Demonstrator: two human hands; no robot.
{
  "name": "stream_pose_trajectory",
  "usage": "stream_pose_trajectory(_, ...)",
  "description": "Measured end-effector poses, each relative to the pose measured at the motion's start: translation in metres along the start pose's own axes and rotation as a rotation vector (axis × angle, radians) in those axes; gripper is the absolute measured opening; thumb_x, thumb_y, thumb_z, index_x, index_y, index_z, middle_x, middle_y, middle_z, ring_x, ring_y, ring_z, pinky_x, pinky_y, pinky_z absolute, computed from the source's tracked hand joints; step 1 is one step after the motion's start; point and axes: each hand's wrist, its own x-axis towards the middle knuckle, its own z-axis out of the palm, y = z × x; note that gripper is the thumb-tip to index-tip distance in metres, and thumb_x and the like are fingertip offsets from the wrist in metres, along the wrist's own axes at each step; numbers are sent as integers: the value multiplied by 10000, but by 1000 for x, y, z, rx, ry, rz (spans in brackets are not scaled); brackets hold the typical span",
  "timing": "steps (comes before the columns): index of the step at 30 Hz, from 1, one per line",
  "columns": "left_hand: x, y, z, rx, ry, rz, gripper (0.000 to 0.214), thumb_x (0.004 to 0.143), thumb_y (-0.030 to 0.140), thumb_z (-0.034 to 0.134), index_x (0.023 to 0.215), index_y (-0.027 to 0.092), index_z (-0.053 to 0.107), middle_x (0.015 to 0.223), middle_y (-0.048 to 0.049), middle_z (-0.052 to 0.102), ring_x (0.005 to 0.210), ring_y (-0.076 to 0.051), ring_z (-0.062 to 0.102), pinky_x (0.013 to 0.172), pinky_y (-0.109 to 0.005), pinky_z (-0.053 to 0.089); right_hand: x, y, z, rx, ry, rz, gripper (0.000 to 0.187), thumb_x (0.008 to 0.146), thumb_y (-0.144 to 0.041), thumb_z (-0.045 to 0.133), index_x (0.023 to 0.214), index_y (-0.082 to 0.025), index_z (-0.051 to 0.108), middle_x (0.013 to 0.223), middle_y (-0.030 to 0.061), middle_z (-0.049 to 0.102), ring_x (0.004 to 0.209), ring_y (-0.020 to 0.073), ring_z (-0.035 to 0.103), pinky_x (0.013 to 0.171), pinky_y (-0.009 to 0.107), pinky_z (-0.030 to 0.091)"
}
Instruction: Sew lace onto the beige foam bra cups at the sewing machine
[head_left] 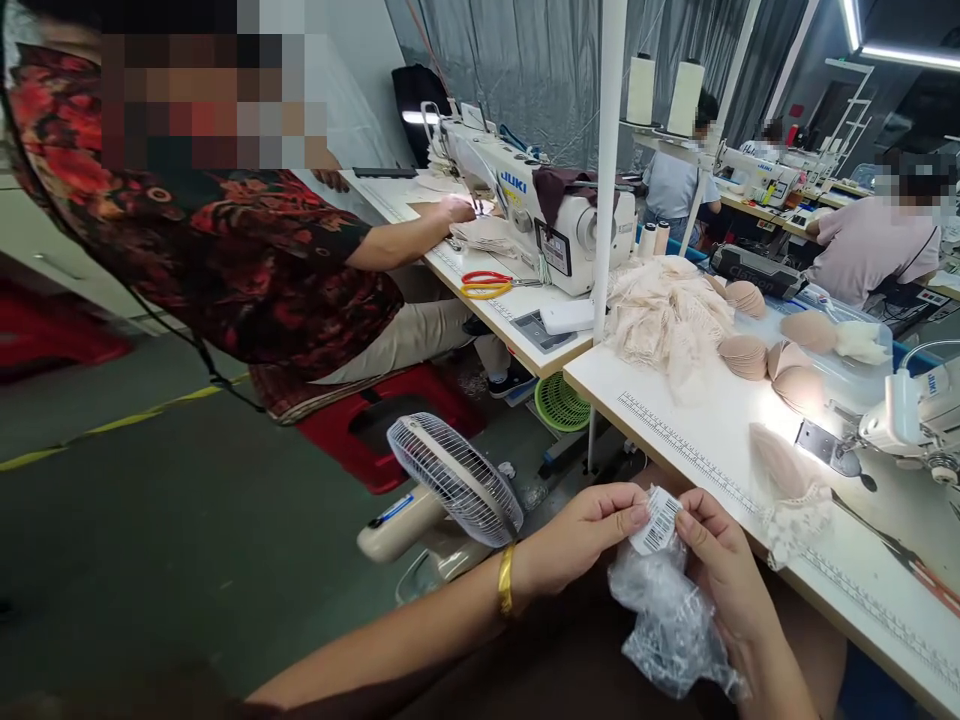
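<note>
Between my two hands, over my lap at the table's front edge, is a clear plastic bag [671, 620] with a white barcode label [658, 520] at its top. My left hand [600, 525], with a gold bracelet [506, 580] on the wrist, pinches the label's left edge between thumb and fingers. On the other side, my right hand [716, 545] pinches the label's right edge. The bag hangs crumpled below the label; whether anything is inside I cannot make out. Nearest on the table lies a piece of pale lace fabric [795, 490].
A sewing machine [919, 410] stands at the right, with scissors [900, 550] before it. Beige moulded cups [799, 388] and pale fabric [667, 315] lie behind. At left, a person [300, 240] sews at another machine [532, 200]. A fan [457, 480] stands on the floor.
</note>
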Motion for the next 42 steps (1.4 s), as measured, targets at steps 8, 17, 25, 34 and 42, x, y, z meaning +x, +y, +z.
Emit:
stream_pose_trajectory(8,-3,2,-2,-19,-98,46,406,803,483,825,948,132,683,859,-19,624,773,-125,537,727,-230,424,1,-1,-5,69,-18,22,347,775,-444,863,828,-195,628,714,-36,532,672,114,434,618,207,398)
stream_pose_trajectory(17,-2,4,-2,-106,-71,53,307,754,315,863,947,124,719,875,-32,680,783,-128,594,728,-210,469,6,-5,-3,70,-52,6,276,838,-437,817,860,-208,663,730,-34,550,655,116,475,621,216,418)
stream_pose_trajectory(25,21,12,-13,-781,242,2,235,782,94,702,1016,87,714,967,-86,757,859,-187,721,882,-278,570,-7,22,-24,45,-185,4,548,871,-639,719,1284,-287,649,1343,78,632,1133,260,618,1010,434,494)
stream_pose_trajectory(34,20,9,-9,-749,307,26,153,859,185,740,992,153,673,885,-28,697,779,-147,659,788,-257,564,-9,23,-15,242,-73,72,400,877,-468,787,1143,-182,701,1116,99,754,855,215,719,750,375,632)
stream_pose_trajectory(42,2,-1,-6,203,640,528,375,822,430,807,1030,219,578,1023,-21,572,974,-183,555,908,-312,476,-3,18,-16,331,-32,266,437,885,-524,725,1042,-117,744,872,132,784,626,177,726,481,204,560)
